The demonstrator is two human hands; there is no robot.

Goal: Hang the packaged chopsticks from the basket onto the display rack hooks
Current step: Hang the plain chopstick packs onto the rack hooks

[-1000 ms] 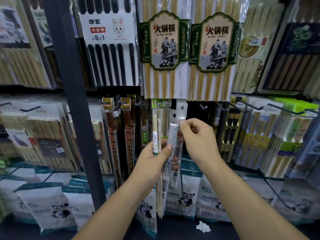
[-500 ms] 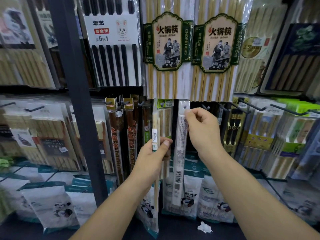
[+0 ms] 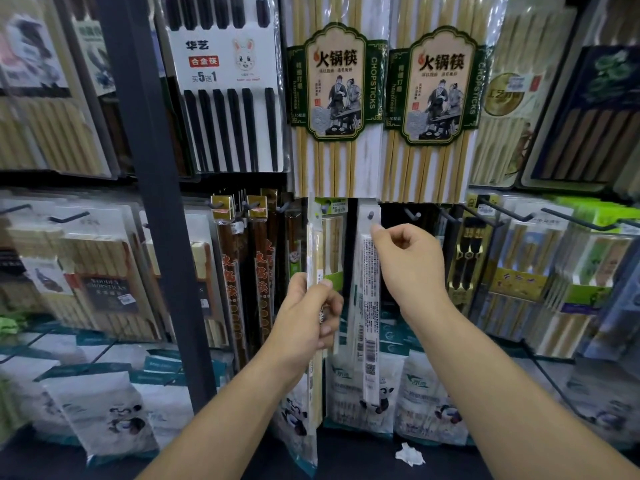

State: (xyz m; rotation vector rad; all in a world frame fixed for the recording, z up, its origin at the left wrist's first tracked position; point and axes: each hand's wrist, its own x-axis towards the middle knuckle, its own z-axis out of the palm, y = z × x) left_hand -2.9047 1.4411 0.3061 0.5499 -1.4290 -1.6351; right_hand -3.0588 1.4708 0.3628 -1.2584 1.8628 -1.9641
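A narrow clear pack of pale chopsticks (image 3: 370,306) hangs upright in the middle of the rack, its hang-hole at a black hook (image 3: 371,214). My right hand (image 3: 408,268) pinches the pack's upper edge just below that hole. My left hand (image 3: 311,323) grips another slim pack of light wooden chopsticks (image 3: 316,244) edge-on, upright, just left of the first. Whether the hook passes fully through the hole I cannot tell. The basket is not in view.
A dark vertical rack post (image 3: 152,188) stands to the left. Two big hot-pot chopstick packs (image 3: 337,98) hang right above. Bare hooks (image 3: 412,213) and long pegs (image 3: 498,213) stick out at right. Panda-printed bags (image 3: 367,393) fill the lower row. A crumpled paper scrap (image 3: 410,454) lies below.
My right hand raised the clear pack from the left hand's bundle up to hook height and moved it slightly right. The left hand stayed holding the other pack.
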